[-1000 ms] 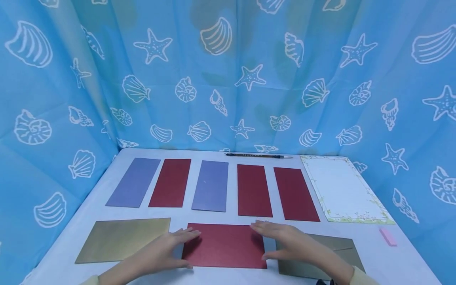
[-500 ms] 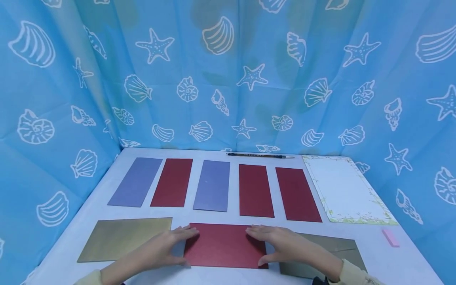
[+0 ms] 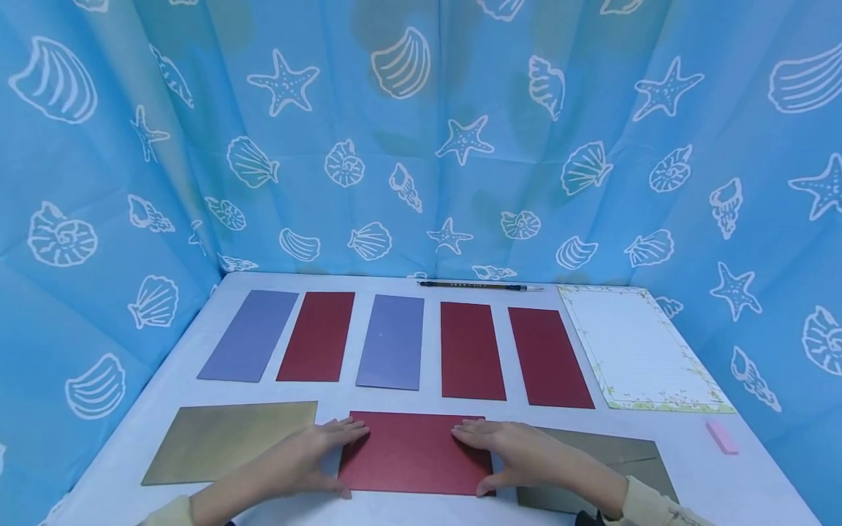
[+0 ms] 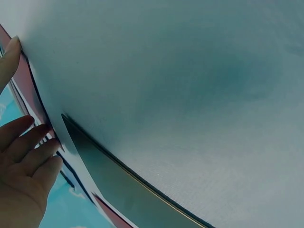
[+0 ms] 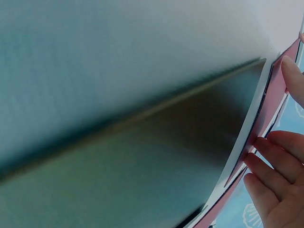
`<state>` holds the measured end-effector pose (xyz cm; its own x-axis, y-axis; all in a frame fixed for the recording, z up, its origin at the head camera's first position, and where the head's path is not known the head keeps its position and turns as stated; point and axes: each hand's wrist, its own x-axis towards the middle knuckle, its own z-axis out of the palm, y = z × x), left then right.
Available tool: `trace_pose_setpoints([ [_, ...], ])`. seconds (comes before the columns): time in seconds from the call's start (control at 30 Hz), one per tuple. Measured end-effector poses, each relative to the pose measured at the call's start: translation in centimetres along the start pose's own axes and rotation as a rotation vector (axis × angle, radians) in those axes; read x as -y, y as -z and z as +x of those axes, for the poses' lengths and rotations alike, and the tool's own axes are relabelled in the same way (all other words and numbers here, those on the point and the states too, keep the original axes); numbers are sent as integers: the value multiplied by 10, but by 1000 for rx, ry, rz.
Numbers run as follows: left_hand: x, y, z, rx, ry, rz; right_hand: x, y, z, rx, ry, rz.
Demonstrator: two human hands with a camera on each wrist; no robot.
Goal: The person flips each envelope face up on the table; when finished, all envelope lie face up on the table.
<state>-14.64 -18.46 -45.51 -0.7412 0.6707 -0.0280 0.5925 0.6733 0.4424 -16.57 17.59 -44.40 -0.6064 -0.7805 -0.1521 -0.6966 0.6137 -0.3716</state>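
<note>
- A dark red rectangular paper envelope lay flat at the near edge of the white table, between two gold envelopes.
- The left hand and right hand rested on its short ends, fingers straight, thumbs at the near corners.
- The step seemed to be squaring or lifting it; lifting would need both thumbs under the edge.

Staged recording booth, not a lived-in room: blue seashell-print curtain closes off three sides of a white surface. Stationery laid out in neat rows beyond the hands: envelopes, bordered letter paper, brush pen, pink eraser.
</note>
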Motion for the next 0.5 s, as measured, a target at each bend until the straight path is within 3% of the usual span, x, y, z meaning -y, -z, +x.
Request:
trace_pose_setpoints([
  [0.2, 0, 1, 1, -1, 6, 12, 1, -1, 0, 7, -14, 0],
  [0.5, -3, 1, 1, 17, -12, 107, 0, -3, -2, 31, -12, 0],
])
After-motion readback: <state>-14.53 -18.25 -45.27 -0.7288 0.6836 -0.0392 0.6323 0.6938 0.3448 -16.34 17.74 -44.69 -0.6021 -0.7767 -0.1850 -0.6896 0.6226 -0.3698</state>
